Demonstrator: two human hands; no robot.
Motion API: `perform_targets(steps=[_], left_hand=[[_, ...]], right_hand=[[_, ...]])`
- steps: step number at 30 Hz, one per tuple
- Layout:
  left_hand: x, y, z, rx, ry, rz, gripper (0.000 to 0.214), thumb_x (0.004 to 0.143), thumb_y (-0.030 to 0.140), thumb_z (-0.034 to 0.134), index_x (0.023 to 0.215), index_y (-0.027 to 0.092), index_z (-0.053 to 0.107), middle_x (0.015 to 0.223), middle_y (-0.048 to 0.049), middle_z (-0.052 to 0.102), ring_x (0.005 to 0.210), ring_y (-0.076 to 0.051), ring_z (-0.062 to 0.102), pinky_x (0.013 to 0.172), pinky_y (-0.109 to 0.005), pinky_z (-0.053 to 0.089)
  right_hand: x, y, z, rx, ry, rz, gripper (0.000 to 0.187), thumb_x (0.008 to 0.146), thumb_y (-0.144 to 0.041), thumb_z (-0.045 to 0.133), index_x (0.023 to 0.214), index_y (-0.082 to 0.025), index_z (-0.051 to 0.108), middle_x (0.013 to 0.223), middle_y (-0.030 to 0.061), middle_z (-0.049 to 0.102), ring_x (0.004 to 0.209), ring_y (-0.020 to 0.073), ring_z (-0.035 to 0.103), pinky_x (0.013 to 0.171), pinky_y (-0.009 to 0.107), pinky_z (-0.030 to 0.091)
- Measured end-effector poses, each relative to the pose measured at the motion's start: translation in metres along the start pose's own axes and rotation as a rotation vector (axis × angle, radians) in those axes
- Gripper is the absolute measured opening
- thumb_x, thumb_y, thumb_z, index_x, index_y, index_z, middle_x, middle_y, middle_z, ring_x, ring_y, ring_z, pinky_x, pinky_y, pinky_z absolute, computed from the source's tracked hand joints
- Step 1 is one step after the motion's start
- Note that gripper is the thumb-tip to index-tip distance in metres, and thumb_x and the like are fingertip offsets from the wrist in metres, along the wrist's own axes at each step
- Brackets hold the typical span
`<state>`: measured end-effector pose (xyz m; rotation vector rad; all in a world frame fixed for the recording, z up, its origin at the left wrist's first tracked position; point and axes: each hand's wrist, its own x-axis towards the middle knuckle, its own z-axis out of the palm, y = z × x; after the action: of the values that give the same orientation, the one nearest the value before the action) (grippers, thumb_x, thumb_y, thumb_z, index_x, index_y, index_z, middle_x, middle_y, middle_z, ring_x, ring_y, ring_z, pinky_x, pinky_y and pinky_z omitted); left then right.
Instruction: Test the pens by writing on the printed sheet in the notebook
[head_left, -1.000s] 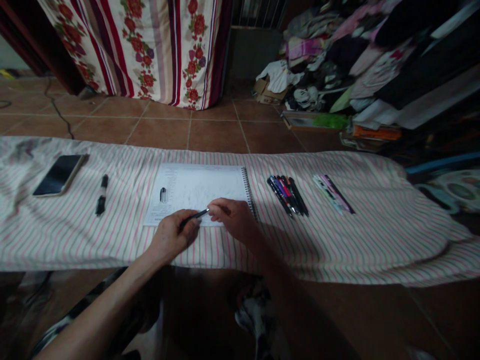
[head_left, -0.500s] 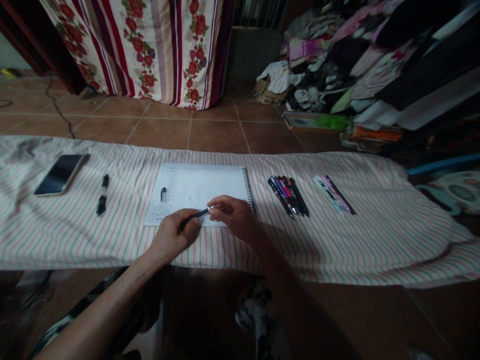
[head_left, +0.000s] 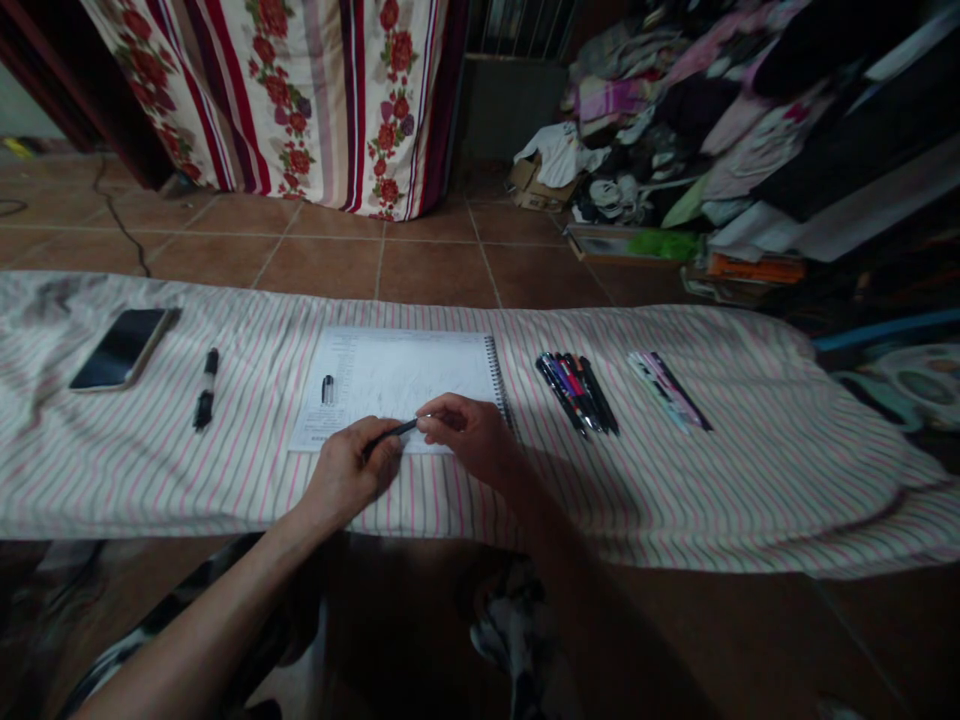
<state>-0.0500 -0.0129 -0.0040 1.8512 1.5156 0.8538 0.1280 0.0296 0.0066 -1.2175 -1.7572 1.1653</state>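
A dark pen (head_left: 403, 428) is held between my two hands, low over the near edge of a spiral notebook (head_left: 409, 360). My left hand (head_left: 346, 465) is closed round its left end. At the other end, the fingertips of my right hand (head_left: 474, 432) pinch the pen's tip and partly hide it. The notebook lies open, its coil on the right side and faint marks on the white page. On its left part shows a small black shape (head_left: 328, 389), perhaps a pen cap; I cannot tell if it is printed.
Right of the notebook lies a bundle of pens (head_left: 576, 393), with a smaller group of pens (head_left: 669, 390) further right. To the left are a black-and-clear pen (head_left: 205, 390) and a phone (head_left: 122, 348). A striped cloth (head_left: 262, 480) covers the surface.
Both hands stay in nearly the same place on the pen. The metallic tip visible before is now more covered by my right fingers.
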Motion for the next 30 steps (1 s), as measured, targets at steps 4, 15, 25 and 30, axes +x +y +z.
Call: perform_targets(steps=[4,15,25,30], left_hand=[[0.0007,0.0022,-0.0007,0.051,0.016,0.03,0.024,0.086,0.025,0.047,0.097,0.019,0.067,0.08,-0.0026,0.067,0.074,-0.015,0.062,0.067,-0.026,0.047],[0.0,-0.0005,0.0003,0.153,0.028,0.116,0.026,0.087,0.024,0.043,0.098,0.021,0.067,0.084,-0.0041,0.068,0.08,-0.017,0.063,0.071,-0.028,0.048],[0.0004,-0.0008,0.0014,0.187,0.063,0.142,0.026,0.088,0.025,0.043,0.098,0.021,0.067,0.085,-0.0042,0.069,0.08,-0.017,0.063,0.072,-0.028,0.048],[0.0015,-0.0005,0.0019,0.241,0.103,0.179,0.026,0.088,0.024,0.043,0.098,0.02,0.066,0.083,-0.0046,0.068,0.079,-0.017,0.062,0.071,-0.028,0.048]], right_hand=[[-0.0002,0.0005,-0.0017,-0.011,-0.016,-0.003,0.012,0.075,-0.029,0.062,0.077,-0.017,0.065,0.057,-0.0005,0.065,0.056,0.0122,0.063,0.054,0.021,0.045],[-0.0014,0.0057,-0.0042,0.032,-0.046,0.055,0.015,0.074,-0.031,0.062,0.069,-0.017,0.066,0.055,-0.0009,0.063,0.051,0.0104,0.06,0.051,0.02,0.044],[-0.0001,0.0017,-0.0027,-0.001,-0.055,0.047,0.015,0.075,-0.03,0.06,0.067,-0.017,0.06,0.057,-0.0022,0.063,0.049,0.0089,0.059,0.05,0.019,0.044],[-0.0004,0.0017,-0.002,-0.015,-0.04,0.064,0.018,0.075,-0.031,0.06,0.065,-0.017,0.058,0.056,-0.0016,0.062,0.048,0.0092,0.059,0.049,0.02,0.044]])
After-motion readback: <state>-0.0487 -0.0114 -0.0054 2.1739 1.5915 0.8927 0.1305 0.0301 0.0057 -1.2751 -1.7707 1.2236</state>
